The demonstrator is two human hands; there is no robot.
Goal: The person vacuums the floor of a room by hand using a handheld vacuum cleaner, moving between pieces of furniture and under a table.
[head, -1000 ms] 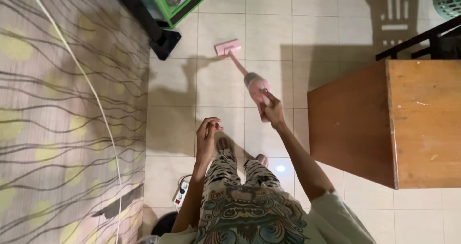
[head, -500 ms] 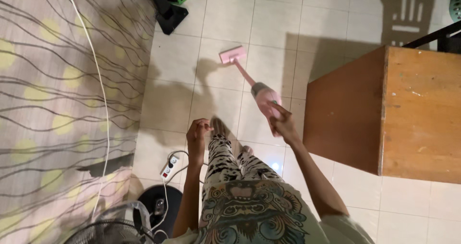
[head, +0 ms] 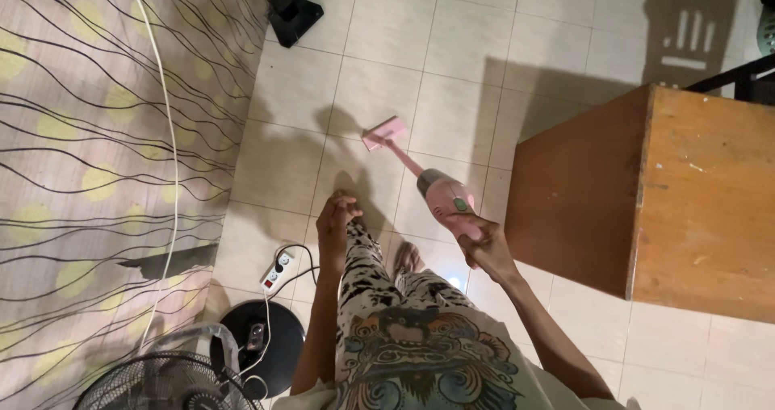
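Tiled floor (head: pixel 387 47): right hand (head: pixel 483 243) holds pink vacuum (head: pixel 442 194).

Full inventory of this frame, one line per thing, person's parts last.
handheld vacuum: 1, pink with a grey band, held in the right hand, flat head on the floor tiles ahead of the feet
wooden cabinet: 1, orange-brown, right of the frame
floor tiles: many, cream, middle of the frame
patterned cover: 1, beige with yellow dots and dark wavy lines, left side
white cord: 1, white, lying along the cover
power strip: 1, white, on the floor by the left leg
fan: 1, dark grille with a round black base, lower left
black stand foot: 1, black, top centre
left hand: empty, fingers curled
right hand: gripping the vacuum handle
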